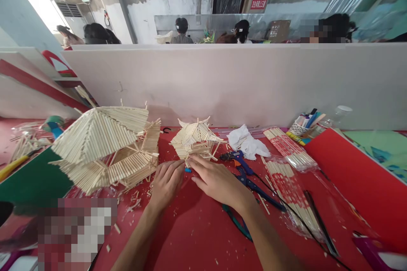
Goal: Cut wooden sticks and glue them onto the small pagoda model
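A small pavilion model [199, 133] built of thin wooden sticks stands on the red table in front of me. My left hand [167, 180] is closed at its front left, fingers bent together against the lower edge. From the right, my right hand [213, 178] reaches the same front edge, fingertips drawn in close to the left ones. Any tiny piece between the fingertips is hidden. Just below them lies a small blue object [188, 170]. Left of my hands stands a larger stick pavilion [104, 135] with a tiered roof.
Blue-handled pliers [259, 188], crumpled white tissue [248, 142] and bagged wooden sticks [288, 192] lie on the right. A pen basket [302, 125] and red board [352, 178] are farther right. A green board [47, 182] lies left. A pale partition [241, 80] borders the back; people sit beyond.
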### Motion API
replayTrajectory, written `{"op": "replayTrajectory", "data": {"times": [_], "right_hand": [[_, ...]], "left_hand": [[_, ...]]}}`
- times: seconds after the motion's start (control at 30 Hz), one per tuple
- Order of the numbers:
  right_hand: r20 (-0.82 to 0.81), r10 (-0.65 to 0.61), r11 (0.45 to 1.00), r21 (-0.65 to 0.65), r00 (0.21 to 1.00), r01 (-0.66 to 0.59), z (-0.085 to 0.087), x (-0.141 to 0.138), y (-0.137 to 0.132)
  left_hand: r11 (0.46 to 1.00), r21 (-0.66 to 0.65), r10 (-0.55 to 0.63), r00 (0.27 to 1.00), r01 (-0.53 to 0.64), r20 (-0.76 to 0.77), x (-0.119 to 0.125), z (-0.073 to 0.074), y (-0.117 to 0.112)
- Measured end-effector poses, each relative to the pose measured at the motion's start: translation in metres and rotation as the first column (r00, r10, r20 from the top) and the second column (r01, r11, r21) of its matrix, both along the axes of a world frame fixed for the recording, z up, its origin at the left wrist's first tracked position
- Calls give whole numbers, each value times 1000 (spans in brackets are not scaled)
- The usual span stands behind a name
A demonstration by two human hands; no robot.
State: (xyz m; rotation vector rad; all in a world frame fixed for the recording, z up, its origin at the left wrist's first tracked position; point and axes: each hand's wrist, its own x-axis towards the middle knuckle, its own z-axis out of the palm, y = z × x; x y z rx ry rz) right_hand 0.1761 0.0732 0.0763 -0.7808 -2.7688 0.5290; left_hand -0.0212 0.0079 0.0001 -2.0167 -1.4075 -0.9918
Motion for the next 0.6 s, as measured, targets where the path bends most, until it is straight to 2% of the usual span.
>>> {"op": "replayTrajectory", "data": {"times": [0.33,0.6], "right_hand": [[29,-60,998,4,998,60,3,3,-4],[62,-42,998,-51,997,45,-2,4,-1]], "left_hand": [[999,38,8,1000,-9,15,-3,-3,-1],[999,33,10,1000,-11,6,-7,-8,-1]]}}
